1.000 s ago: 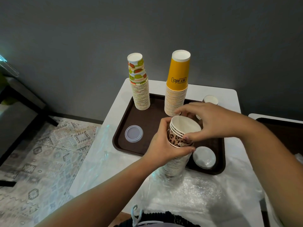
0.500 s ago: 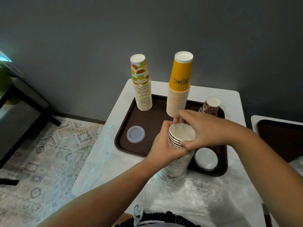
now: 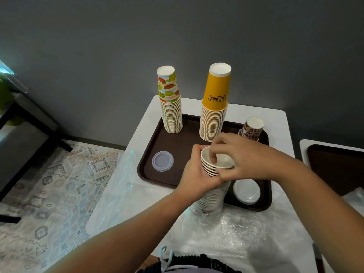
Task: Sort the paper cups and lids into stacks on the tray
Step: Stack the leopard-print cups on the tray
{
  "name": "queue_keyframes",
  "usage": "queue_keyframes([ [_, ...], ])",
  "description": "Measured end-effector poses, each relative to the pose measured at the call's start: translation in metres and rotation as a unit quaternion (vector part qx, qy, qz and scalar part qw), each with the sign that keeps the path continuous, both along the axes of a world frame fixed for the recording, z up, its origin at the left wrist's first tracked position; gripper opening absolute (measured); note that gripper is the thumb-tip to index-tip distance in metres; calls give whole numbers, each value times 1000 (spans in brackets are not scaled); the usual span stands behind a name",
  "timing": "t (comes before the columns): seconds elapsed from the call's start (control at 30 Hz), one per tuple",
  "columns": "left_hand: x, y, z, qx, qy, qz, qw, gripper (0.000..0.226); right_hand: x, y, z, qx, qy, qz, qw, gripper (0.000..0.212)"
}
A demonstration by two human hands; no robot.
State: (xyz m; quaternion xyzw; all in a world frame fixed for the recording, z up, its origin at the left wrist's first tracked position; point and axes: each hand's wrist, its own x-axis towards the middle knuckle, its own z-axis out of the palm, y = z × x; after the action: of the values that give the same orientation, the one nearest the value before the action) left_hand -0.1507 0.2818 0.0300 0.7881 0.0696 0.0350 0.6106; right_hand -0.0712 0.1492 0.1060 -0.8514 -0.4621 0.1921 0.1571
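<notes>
The held cup stack stands at the near edge of the brown tray, mouths up, its middle hidden behind both hands and its foot blurred by crinkled clear plastic wrap on the counter. The left hand wraps around the stack's upper part. The right hand pinches the top cup's rim, fingers inside and thumb outside. Behind stand the fruit-print stack and the yellow stack, upside down. A leopard-print cup is partly covered by the right hand. One clear lid lies left; the lid pile sits just right of the held stack.
</notes>
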Motion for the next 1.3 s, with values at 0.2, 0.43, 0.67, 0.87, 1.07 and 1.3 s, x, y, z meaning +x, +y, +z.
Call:
queue_keyframes([
  [0.2, -1, -3, 3, -3, 8, -6, 1000, 78, -12, 7, 4, 41, -162, 85, 982, 16],
  [0.43, -4, -2, -1, -2, 18, 19, 1000, 71, -8, 2, 28, 97, -125, 33, 987, 22],
  [0.67, -5, 4, 4, 7, 19, 16, 1000, 68, -1, -8, 26, -77, -154, -23, 985, 86],
  [0.87, -8, -5, 6, 30, 15, 14, 999, 69, 22, -10, -11, -29, -216, -76, 973, 78],
  [1.07, -10, 0, 8, 47, 12, -3, 999, 71, 77, -31, -63, 293, -18, -362, 885, 71],
  [1.3, -10, 0, 10, 43, 22, -10, 999, 70, 119, -42, -107, 352, 107, -517, 773, 77],
])
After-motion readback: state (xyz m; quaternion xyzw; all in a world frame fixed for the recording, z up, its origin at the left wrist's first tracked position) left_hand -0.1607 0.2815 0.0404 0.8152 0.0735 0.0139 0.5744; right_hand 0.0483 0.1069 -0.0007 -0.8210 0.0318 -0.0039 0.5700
